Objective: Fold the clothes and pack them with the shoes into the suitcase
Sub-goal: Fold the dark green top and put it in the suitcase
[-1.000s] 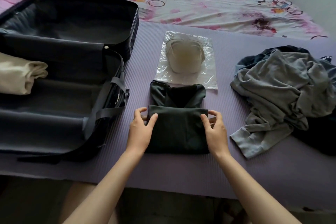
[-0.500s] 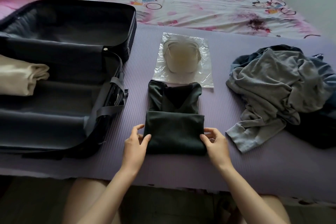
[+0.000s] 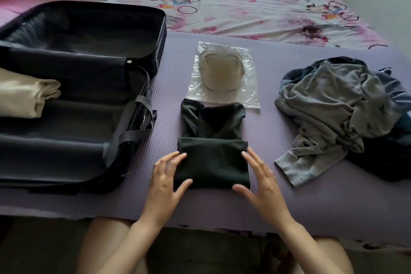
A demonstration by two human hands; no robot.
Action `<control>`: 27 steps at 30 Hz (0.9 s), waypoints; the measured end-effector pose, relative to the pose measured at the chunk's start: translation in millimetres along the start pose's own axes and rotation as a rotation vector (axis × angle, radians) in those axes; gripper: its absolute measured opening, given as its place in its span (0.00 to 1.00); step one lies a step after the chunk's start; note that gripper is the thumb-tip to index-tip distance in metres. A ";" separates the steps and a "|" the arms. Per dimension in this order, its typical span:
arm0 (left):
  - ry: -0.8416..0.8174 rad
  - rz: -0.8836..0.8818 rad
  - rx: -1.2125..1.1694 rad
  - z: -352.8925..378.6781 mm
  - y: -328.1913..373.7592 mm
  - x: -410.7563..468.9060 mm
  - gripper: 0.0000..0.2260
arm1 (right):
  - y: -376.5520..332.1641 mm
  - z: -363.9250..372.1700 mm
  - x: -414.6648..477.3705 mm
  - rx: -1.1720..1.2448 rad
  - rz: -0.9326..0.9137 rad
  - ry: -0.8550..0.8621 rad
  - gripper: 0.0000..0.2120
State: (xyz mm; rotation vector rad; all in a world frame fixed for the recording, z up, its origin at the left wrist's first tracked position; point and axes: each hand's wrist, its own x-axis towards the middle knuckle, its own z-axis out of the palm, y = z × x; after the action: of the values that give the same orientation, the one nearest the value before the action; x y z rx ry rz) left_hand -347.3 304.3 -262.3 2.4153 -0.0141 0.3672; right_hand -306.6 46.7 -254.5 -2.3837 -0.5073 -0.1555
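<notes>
The dark top lies on the mat, its near half folded over. The left hand is at the top's left edge and the right hand at its right edge. Both have fingers straight and spread, grasping nothing; whether they touch the cloth is unclear. Just beyond the top lie the bagged shoes. Left of the top the suitcase lies open, with a cream bundle inside. Right of the top sits a grey heap of clothes.

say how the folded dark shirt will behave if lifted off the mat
Probably floppy: the dark shirt is soft cloth in loose layers, so it may sag or unfold unless supported underneath. Likely light: the fabric looks thin. The ribbed mat probably keeps it from sliding.
</notes>
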 end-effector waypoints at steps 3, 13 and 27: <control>-0.149 0.104 0.137 2.1 -12.0 -3.7 0.29 | 12.7 9.3 -3.9 -0.283 -0.188 -0.145 0.42; 0.035 0.306 0.228 0.7 -21.5 1.9 0.11 | 15.9 4.5 0.0 -0.403 -0.381 0.062 0.15; 0.172 -0.041 -0.227 -40.2 45.4 63.8 0.10 | -43.6 -29.8 53.1 0.348 0.146 0.300 0.11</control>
State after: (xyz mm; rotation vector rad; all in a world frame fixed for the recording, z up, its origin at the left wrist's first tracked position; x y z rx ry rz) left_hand -301.3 300.6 -187.3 2.1507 0.0667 0.5244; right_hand -274.5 74.1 -192.5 -2.0022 -0.1978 -0.3249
